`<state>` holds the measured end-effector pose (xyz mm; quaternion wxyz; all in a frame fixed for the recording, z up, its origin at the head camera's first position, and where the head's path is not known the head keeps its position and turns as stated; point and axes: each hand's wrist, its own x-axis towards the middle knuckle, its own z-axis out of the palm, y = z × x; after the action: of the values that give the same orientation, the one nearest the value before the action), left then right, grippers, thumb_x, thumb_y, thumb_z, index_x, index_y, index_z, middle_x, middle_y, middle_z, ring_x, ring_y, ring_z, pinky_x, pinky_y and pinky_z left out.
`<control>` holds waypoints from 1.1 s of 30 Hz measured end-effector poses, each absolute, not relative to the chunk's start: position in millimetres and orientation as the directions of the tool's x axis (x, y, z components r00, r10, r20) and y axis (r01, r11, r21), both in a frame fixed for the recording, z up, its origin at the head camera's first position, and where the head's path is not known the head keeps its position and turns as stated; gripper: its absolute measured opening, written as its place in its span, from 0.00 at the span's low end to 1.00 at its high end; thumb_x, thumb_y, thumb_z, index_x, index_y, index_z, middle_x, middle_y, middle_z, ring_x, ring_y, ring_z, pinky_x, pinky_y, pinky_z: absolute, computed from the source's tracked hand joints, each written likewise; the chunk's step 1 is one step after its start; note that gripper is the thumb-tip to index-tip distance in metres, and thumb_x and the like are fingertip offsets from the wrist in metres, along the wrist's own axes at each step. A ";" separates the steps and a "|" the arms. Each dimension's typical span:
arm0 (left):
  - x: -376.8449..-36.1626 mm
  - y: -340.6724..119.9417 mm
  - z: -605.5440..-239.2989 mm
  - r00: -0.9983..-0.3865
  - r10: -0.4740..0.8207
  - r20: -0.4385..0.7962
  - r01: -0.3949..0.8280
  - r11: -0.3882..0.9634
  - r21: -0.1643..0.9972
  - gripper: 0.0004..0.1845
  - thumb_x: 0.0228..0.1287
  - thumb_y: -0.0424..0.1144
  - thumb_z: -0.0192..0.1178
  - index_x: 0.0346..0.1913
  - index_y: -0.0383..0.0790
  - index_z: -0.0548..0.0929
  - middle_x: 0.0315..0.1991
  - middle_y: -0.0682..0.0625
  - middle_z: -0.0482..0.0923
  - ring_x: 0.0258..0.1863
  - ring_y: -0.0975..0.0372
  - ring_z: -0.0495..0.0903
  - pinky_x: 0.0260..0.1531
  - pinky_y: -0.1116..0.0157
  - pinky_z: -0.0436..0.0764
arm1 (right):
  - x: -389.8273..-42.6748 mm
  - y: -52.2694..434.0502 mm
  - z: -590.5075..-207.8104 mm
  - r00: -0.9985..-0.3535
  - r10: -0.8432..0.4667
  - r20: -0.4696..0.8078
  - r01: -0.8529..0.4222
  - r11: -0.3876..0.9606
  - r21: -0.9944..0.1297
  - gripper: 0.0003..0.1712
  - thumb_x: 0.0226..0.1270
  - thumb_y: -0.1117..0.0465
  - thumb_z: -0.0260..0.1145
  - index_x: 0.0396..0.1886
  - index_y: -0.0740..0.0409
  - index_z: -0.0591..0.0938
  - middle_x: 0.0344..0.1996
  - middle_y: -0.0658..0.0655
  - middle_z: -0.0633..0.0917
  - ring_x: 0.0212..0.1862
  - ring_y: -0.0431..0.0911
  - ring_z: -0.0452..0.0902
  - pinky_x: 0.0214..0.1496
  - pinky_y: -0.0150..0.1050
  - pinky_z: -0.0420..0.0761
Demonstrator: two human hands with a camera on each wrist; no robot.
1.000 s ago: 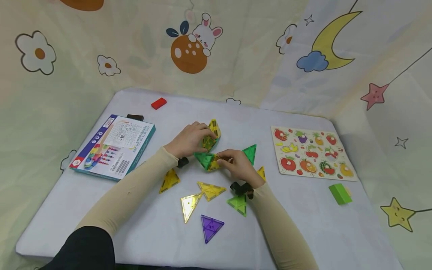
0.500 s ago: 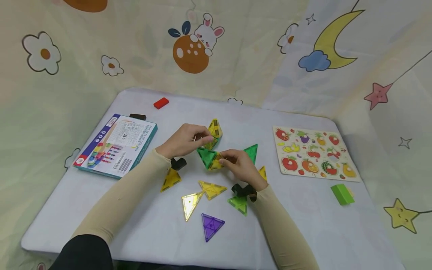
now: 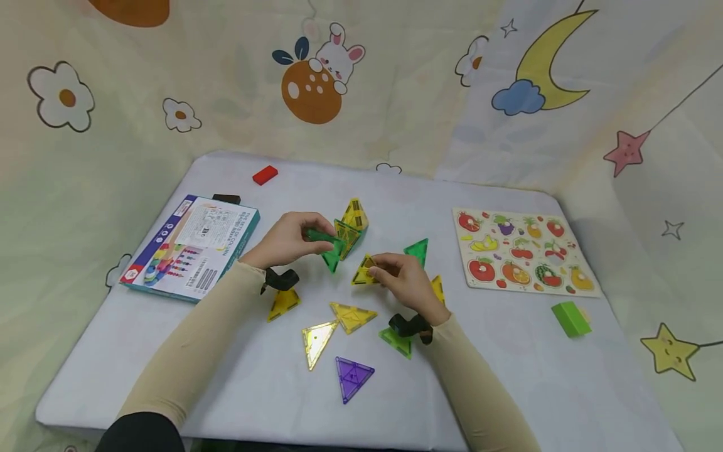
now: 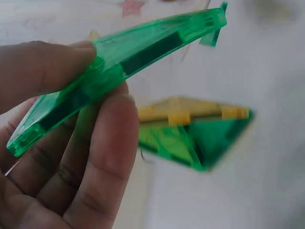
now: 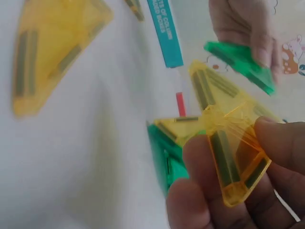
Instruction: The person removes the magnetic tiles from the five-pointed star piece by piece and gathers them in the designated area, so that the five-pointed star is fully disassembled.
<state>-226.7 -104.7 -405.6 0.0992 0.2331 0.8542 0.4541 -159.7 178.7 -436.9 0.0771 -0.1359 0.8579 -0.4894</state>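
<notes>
My left hand (image 3: 290, 242) pinches a green triangular magnetic tile (image 4: 143, 52) between thumb and fingers, raised off the table. My right hand (image 3: 403, 279) holds a yellow triangular magnetic tile (image 3: 364, 274) by its edge; in the right wrist view, yellow triangles (image 5: 233, 129) overlap in its grip, and how they join is unclear. Between and beyond the hands stands a yellow-and-green built shape (image 3: 355, 216) of joined tiles, untouched by either hand. Closer to me lie loose triangles: yellow ones (image 3: 353, 317), a purple one (image 3: 354, 379) and a light green one (image 3: 397, 343) partly under the right wrist.
A blue-and-white box (image 3: 194, 245) lies at left, a black piece (image 3: 226, 199) behind it. A red block (image 3: 265, 175) is at the back. Right of the hands are a green tile (image 3: 417, 251), a fruit puzzle board (image 3: 525, 251) and a green block (image 3: 570, 319).
My left hand has left the built shape and moved left with the green tile, which has come apart from the yellow one. My right hand has stayed nearly in place with the yellow tile.
</notes>
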 end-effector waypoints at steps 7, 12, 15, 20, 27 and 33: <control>-239.7 -126.1 -427.9 -0.963 0.261 -0.068 0.099 0.577 0.811 0.15 0.72 0.43 0.67 0.57 0.45 0.85 0.48 0.47 0.83 0.40 0.52 0.75 0.39 0.62 0.75 | -157.8 189.5 -435.8 -0.955 -0.296 -0.034 -0.144 0.560 -0.816 0.15 0.73 0.59 0.69 0.54 0.60 0.88 0.41 0.58 0.92 0.36 0.44 0.86 0.33 0.33 0.81; -258.7 -127.8 -447.2 -0.971 0.171 -0.164 -0.020 0.633 0.774 0.17 0.75 0.43 0.63 0.62 0.45 0.81 0.53 0.43 0.80 0.47 0.51 0.73 0.47 0.58 0.73 | -154.5 194.3 -437.2 -0.951 -0.307 -0.041 -0.160 0.600 -0.784 0.13 0.72 0.59 0.70 0.52 0.60 0.89 0.37 0.57 0.91 0.29 0.43 0.80 0.29 0.32 0.78; -268.2 -126.0 -455.2 -0.972 0.145 -0.184 -0.038 0.678 0.734 0.17 0.76 0.43 0.61 0.62 0.45 0.80 0.58 0.43 0.80 0.51 0.50 0.73 0.54 0.55 0.75 | -152.1 196.1 -437.3 -0.952 -0.298 -0.068 -0.139 0.619 -0.773 0.13 0.72 0.59 0.71 0.51 0.59 0.88 0.35 0.56 0.90 0.27 0.42 0.78 0.28 0.33 0.78; -275.2 -123.7 -461.0 -0.980 0.121 -0.155 -0.009 0.760 0.650 0.16 0.75 0.43 0.62 0.60 0.43 0.81 0.61 0.40 0.77 0.56 0.49 0.71 0.62 0.50 0.74 | -150.0 199.5 -438.3 -0.956 -0.278 -0.090 -0.111 0.629 -0.769 0.13 0.71 0.59 0.71 0.52 0.58 0.86 0.35 0.56 0.89 0.28 0.41 0.79 0.30 0.32 0.79; -276.5 -119.7 -458.2 -0.989 0.109 -0.098 0.034 0.821 0.570 0.14 0.73 0.44 0.65 0.57 0.45 0.84 0.67 0.39 0.72 0.63 0.46 0.67 0.66 0.46 0.72 | -148.6 208.3 -436.3 -0.956 -0.288 -0.063 -0.156 0.676 -0.720 0.10 0.71 0.60 0.71 0.49 0.56 0.87 0.37 0.54 0.90 0.32 0.43 0.78 0.36 0.35 0.78; -282.7 -107.9 -448.3 -0.984 0.167 -0.070 0.071 0.713 0.698 0.15 0.77 0.46 0.61 0.59 0.45 0.83 0.64 0.43 0.77 0.59 0.49 0.73 0.63 0.49 0.76 | -149.9 210.3 -441.3 -0.910 -0.404 -0.095 -0.243 0.704 -0.667 0.08 0.72 0.61 0.69 0.47 0.52 0.90 0.44 0.54 0.91 0.37 0.41 0.78 0.41 0.35 0.79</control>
<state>-282.7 -107.9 -448.3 0.0639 0.0645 0.9232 0.3735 -149.9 210.3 -441.3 0.1178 -0.1768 0.9154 -0.3418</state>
